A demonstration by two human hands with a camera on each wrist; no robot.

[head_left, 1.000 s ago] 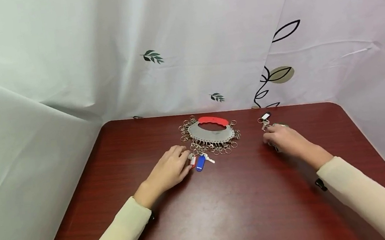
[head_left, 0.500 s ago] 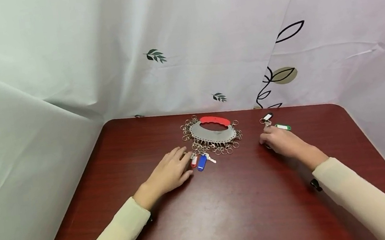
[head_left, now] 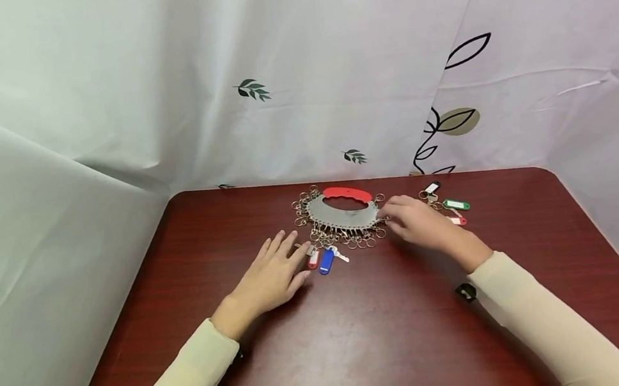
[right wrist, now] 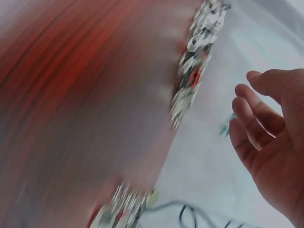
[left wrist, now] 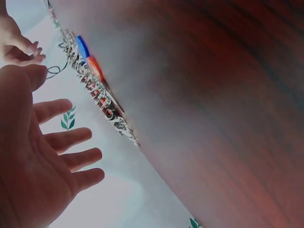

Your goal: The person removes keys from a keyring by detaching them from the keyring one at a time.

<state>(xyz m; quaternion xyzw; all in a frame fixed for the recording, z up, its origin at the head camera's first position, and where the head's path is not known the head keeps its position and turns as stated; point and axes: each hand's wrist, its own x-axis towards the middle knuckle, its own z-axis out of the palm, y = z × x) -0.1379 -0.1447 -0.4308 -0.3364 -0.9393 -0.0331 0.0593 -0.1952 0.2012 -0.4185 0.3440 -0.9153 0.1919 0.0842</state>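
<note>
A curved metal key holder with a red handle lies on the table, its outer edge lined with rings and clips. At its front left, a red key tag and a blue key tag lie side by side, with a silver key beside the blue one. My left hand rests close to the red tag, and its fingers look spread and loose in the left wrist view. My right hand is at the holder's right end; the right wrist view shows loosely bent fingers with nothing between them.
To the right lie a black key tag, a green key tag and another red tag, with keys and rings among them. A pale curtain stands behind the dark red wooden table.
My right hand has moved left, from the right-hand key tags to the holder's right end, uncovering the green and red tags there. My left hand has barely moved.
</note>
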